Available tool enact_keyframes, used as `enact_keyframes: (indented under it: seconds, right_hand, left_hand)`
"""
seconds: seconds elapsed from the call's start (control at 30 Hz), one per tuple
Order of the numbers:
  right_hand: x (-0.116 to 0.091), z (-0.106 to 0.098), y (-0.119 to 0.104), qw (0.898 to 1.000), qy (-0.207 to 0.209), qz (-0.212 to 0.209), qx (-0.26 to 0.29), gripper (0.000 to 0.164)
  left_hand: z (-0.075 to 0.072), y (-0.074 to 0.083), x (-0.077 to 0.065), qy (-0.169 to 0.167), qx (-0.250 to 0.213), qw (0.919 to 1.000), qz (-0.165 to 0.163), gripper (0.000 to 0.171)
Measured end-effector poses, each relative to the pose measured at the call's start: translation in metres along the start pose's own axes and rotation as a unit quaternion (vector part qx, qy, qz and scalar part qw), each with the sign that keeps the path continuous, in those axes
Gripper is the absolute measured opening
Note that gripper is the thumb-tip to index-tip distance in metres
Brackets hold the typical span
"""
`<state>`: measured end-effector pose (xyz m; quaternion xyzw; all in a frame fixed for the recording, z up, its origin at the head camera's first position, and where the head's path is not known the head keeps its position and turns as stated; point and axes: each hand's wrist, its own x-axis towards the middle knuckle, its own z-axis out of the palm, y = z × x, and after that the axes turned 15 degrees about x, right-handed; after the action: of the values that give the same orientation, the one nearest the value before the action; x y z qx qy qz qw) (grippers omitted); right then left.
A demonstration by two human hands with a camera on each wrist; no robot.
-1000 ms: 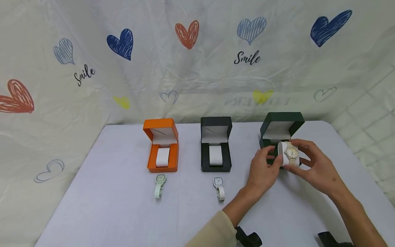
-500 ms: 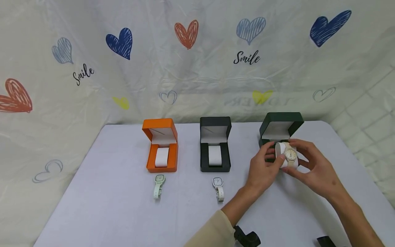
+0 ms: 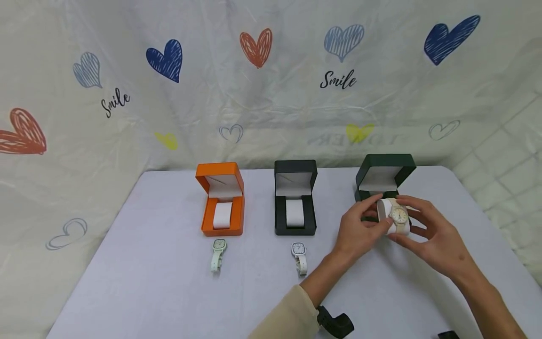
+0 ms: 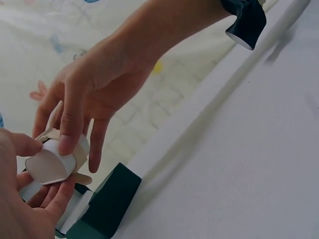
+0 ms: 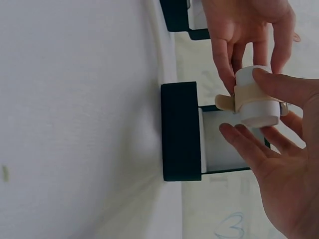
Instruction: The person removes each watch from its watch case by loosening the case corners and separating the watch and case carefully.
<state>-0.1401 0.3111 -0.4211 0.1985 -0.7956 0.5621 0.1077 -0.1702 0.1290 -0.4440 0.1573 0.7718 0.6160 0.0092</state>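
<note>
Above the open green watch box [image 3: 385, 172], both hands hold a white watch cushion with a cream-strapped watch [image 3: 399, 215] around it. My left hand [image 3: 357, 228] grips the bare left end of the cushion [image 4: 45, 164], thumb in front. From the other side my right hand [image 3: 436, 235] pinches the cushion and strap between thumb and fingers. The gold-rimmed dial faces up toward the head camera. A loose strap end [image 5: 225, 102] sticks out from the underside in the right wrist view. The hands cover much of the box's lower half.
An open orange watch box [image 3: 204, 220] and an open black watch box [image 3: 281, 221] stand to the left, each with a white cushion inside. A pale green watch [image 3: 218, 254] and a white watch [image 3: 299, 258] lie before them on the white-covered table [image 3: 161, 273].
The cushion with its watch has shifted slightly left and down, tilting a little. Both hands keep their hold and move with it. The boxes and the other watches stay put.
</note>
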Motion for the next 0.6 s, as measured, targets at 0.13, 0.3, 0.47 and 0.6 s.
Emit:
enact_keyframes:
  seconds: [0.13,0.3,0.47,0.6]
  right_hand:
    - [-0.0025,0.0011,0.0033,1.000,-0.019,0.002,0.010,0.094]
    - [-0.0029,0.0043,0.0055,0.999,-0.022,-0.009,0.023,0.093]
    - [-0.0040,0.0069,0.0059,1.000,-0.018,-0.015,0.018,0.092]
    - [-0.0060,0.0075,0.0066,1.000,-0.014,-0.016,0.009,0.092]
  left_hand:
    - [-0.0014,-0.0021,-0.0011,0.001,0.001,1.0000,-0.004,0.051]
    - [-0.0035,-0.0051,-0.0006,0.004,-0.008,1.0000,-0.002,0.048]
    - [-0.0057,-0.0066,0.0005,0.000,-0.012,0.9999,0.001,0.047]
    - [-0.0070,-0.0068,0.0002,-0.004,-0.008,0.9999,-0.006,0.047]
